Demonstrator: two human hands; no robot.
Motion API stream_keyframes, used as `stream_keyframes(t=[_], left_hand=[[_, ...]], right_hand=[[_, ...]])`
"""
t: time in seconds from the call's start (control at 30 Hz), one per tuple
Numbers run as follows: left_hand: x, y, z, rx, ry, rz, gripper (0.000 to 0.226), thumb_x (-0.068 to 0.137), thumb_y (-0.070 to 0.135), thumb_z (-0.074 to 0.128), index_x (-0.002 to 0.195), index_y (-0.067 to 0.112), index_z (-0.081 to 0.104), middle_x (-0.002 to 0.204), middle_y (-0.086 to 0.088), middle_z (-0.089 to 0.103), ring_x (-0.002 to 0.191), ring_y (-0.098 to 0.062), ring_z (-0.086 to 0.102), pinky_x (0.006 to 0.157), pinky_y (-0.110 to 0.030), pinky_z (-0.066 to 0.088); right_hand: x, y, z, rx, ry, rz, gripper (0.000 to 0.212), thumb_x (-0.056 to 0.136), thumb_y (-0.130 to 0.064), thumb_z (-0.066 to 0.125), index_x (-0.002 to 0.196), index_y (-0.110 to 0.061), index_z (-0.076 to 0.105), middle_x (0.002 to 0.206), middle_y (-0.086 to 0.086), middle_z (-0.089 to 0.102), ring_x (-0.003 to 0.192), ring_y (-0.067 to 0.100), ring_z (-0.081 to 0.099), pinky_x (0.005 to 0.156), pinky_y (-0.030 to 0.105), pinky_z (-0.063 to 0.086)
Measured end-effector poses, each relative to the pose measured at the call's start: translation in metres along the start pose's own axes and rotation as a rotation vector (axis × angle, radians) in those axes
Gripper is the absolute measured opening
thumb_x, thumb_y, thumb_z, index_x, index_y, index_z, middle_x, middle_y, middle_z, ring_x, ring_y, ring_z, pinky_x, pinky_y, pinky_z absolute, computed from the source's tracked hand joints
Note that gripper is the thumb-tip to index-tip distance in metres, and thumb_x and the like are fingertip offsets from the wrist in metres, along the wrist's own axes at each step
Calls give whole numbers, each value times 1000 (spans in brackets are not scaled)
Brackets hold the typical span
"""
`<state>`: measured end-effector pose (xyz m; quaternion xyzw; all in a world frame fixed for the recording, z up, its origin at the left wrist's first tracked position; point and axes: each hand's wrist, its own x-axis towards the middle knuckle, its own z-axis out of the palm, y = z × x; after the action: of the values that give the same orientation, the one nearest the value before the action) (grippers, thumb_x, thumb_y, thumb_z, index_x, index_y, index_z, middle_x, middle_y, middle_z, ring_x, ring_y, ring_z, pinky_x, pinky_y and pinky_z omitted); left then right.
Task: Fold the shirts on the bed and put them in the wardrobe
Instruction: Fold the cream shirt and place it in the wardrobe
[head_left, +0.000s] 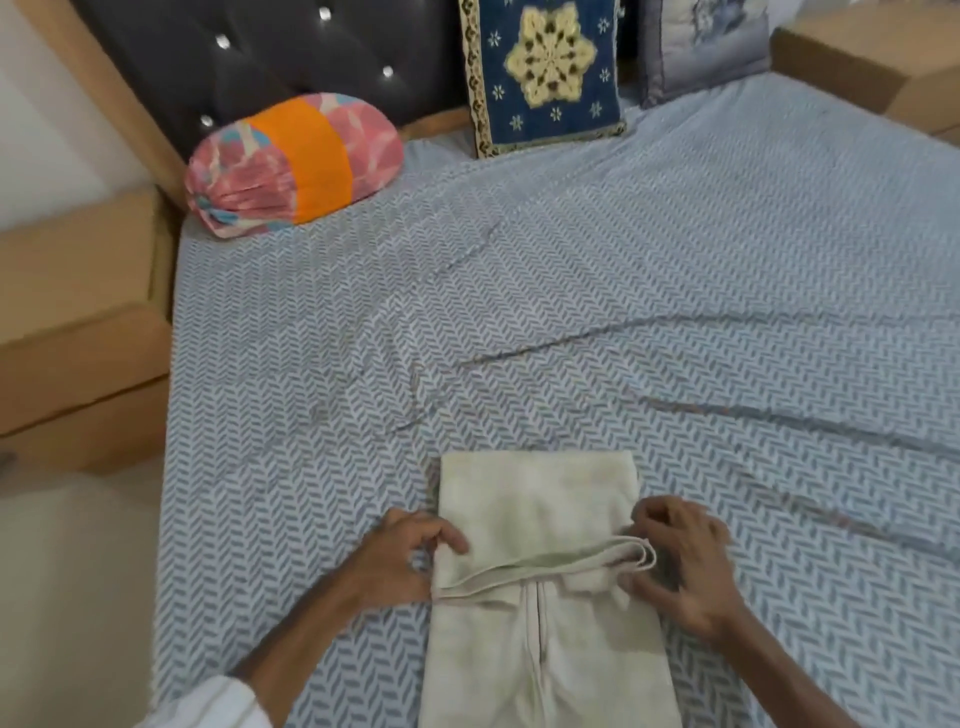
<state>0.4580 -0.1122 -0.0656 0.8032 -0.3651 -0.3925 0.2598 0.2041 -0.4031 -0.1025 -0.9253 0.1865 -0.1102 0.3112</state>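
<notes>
A cream shirt (540, 509) lies partly folded near the front edge of the bed (675, 270). Its far part is doubled back over the near part, and a layered edge runs across the middle. My left hand (405, 556) pinches the left end of that layered edge. My right hand (685, 561) grips the right end of it, fingers curled around the cloth; this hand is blurred. A button placket runs down the shirt's near part toward me.
A pink and orange bolster (296, 161), a blue patterned cushion (545, 73) and a grey cushion (701, 47) lean at the dark tufted headboard (260, 47). Wooden side units (78, 322) flank the bed on the left and at the far right (883, 57).
</notes>
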Motion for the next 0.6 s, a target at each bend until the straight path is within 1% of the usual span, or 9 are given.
stream_keyframes(t=[0.03,0.1,0.17,0.23,0.3,0.4,0.5,0.57,0.6], left_hand=[[3,-4,0,-1,-10,-40,47,56,36,77,102,37,71,105,2,67,103,-13,61,92,-28,50],[10,-5,2,-179,3,-156,42,53,29,66,95,32,70,98,-12,65,92,-20,62,78,-35,52],[14,10,-2,-316,88,-225,26,54,32,62,80,27,61,83,-15,54,77,-19,52,72,-34,39],[20,25,-5,-391,195,-294,29,66,36,66,83,18,52,79,-9,51,73,-17,48,71,-34,36],[28,32,-5,-382,266,-382,34,87,44,64,90,14,48,78,-8,56,71,-18,53,69,-33,41],[38,38,-7,-369,365,-408,34,91,45,64,100,15,51,89,-5,67,78,-22,63,70,-33,48],[45,45,-8,-388,443,-407,32,86,41,73,93,15,56,94,-7,68,87,-25,65,77,-35,51],[51,43,-5,-397,467,-409,34,77,44,79,87,18,60,91,-3,71,86,-24,67,86,-41,56],[53,41,-2,-386,467,-407,34,73,46,80,87,19,63,90,0,72,86,-23,68,87,-43,56]], right_hand=[[2,-2,-1,7,-4,6,41,81,-78,44,97,-46,64,110,-17,50,104,15,51,84,47,31],[0,-5,-1,72,40,26,48,87,-78,33,88,-43,66,106,-18,53,104,12,52,86,44,28],[5,-13,-3,151,104,137,58,87,-80,27,81,-38,66,100,-19,57,101,9,53,85,40,25],[20,-25,-5,179,197,304,57,80,-83,35,75,-35,65,92,-18,60,94,7,57,83,35,26],[41,-33,-6,200,238,507,44,73,-76,53,81,-33,61,90,-16,61,89,6,59,88,37,29],[67,-38,-7,141,111,630,47,68,-68,70,101,-38,54,102,-16,59,96,9,59,105,49,31],[79,-33,-9,197,58,665,65,48,-76,66,100,-37,56,106,-7,63,97,15,64,98,49,46],[86,-32,-9,183,-7,666,65,50,-74,67,94,-27,64,108,-1,62,95,18,64,88,41,50],[88,-34,-10,143,-51,663,59,58,-71,71,94,-24,67,109,1,60,96,20,62,84,36,47]])
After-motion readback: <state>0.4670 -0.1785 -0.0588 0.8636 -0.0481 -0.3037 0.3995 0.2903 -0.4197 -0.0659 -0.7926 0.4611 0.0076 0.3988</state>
